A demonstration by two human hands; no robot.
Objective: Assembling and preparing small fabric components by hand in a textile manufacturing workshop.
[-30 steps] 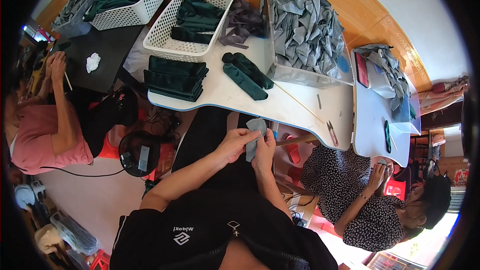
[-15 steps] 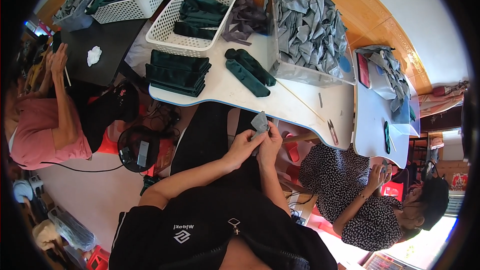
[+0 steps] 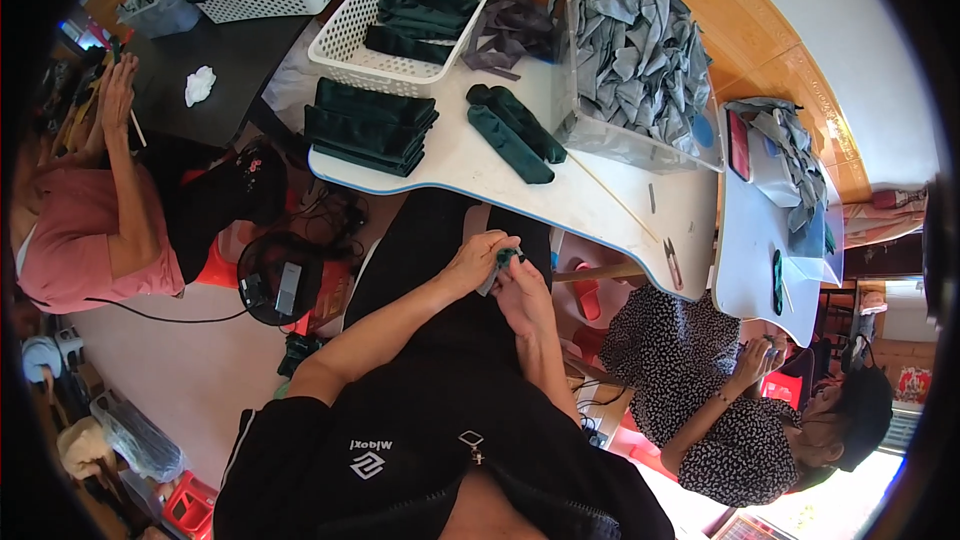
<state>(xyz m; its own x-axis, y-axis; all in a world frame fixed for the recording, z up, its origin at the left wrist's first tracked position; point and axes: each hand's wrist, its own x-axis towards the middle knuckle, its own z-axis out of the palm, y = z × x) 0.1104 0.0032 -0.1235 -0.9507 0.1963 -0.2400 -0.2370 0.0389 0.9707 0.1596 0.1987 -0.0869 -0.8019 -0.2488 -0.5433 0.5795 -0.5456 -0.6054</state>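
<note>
Over my lap, just off the table's near edge, both hands pinch a small fabric piece (image 3: 503,258). Its outside is grey and dark green cloth shows at its opening. My left hand (image 3: 475,262) is closed on its left and upper side. My right hand (image 3: 525,298) grips it from the right with thumb and fingers. The fingers hide much of the piece. On the table ahead lie two long dark green velvet pieces (image 3: 508,145), a stack of green velvet pieces (image 3: 368,130) and a thin wooden stick (image 3: 615,198).
A white basket (image 3: 365,78) of green fabric and a clear bin (image 3: 640,152) of grey strips stand on the white table (image 3: 590,215). Red-handled thread snips (image 3: 673,265) lie near its right corner. Co-workers sit left (image 3: 95,230) and right (image 3: 745,440); a black fan (image 3: 275,280) stands on the floor.
The fabric piece has come lower and closer to me, turned so that green shows in its opening. My left hand has moved over its top. The view has shifted slightly.
</note>
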